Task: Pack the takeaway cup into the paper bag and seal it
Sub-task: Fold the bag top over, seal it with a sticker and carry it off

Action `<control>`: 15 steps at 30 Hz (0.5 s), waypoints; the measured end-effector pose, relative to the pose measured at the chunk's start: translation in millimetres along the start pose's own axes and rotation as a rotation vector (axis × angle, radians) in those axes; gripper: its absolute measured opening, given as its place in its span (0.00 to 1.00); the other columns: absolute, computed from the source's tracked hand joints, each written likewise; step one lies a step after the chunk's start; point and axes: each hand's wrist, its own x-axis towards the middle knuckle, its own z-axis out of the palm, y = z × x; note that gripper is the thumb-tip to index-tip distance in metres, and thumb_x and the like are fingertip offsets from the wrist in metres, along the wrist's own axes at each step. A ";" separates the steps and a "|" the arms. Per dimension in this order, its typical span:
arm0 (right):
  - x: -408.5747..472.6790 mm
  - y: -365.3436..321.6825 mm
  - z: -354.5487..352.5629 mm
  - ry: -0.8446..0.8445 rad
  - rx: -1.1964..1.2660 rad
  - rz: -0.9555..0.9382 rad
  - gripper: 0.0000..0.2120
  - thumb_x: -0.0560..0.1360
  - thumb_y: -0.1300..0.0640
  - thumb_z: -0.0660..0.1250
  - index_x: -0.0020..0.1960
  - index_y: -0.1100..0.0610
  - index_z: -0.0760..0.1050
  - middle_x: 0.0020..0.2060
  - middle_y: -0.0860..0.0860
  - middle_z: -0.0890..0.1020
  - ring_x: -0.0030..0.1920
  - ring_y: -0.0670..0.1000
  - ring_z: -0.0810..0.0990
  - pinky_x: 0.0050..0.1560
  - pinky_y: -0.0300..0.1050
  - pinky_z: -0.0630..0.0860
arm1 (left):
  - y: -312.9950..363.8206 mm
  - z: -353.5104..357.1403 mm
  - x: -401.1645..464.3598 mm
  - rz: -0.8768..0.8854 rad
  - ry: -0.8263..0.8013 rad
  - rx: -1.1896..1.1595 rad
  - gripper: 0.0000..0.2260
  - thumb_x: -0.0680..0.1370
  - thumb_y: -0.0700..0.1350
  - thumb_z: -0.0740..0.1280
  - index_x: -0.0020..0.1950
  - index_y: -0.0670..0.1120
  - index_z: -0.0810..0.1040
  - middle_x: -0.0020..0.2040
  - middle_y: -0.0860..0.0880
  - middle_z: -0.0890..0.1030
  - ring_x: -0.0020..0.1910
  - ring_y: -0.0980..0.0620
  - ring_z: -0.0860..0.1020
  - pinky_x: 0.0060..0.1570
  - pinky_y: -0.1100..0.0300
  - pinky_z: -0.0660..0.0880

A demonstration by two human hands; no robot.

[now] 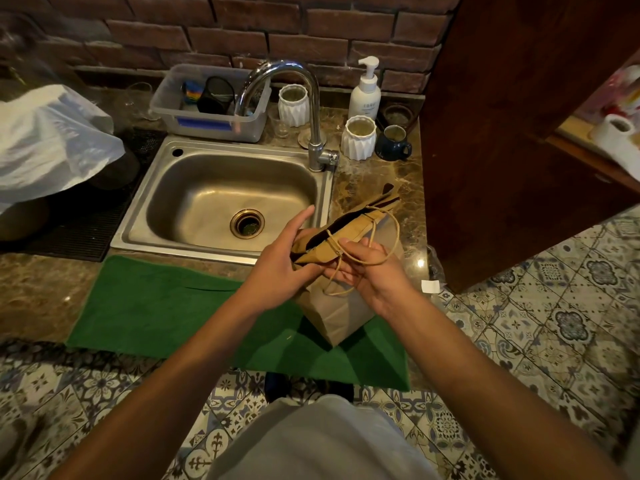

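Note:
A brown paper bag (337, 311) with twine handles stands on a green mat (156, 306) at the counter's front edge, right of the sink. Its top is pressed nearly flat, with a dark narrow gap still showing along the mouth. My left hand (285, 259) grips the left end of the bag's top. My right hand (372, 268) holds the near side of the top, with a twine handle looped over its fingers. The takeaway cup is not visible; the bag hides whatever is inside.
A steel sink (221, 199) with a tall tap (313, 109) lies behind the bag. Two white ribbed cups (358, 136), a dark mug (394, 142), a pump bottle (365, 90) and a plastic tub (207, 102) stand at the back. A wooden cabinet (519, 133) rises at the right.

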 end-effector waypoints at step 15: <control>2.0 -9.5 -25.0 -0.154 -0.344 -0.048 0.13 0.78 0.66 0.69 0.62 0.68 0.79 0.55 0.64 0.86 0.50 0.57 0.86 0.54 0.49 0.84 | -21.9 -10.0 13.5 0.031 0.046 0.101 0.25 0.78 0.31 0.67 0.69 0.54 0.79 0.64 0.53 0.83 0.65 0.56 0.79 0.69 0.52 0.75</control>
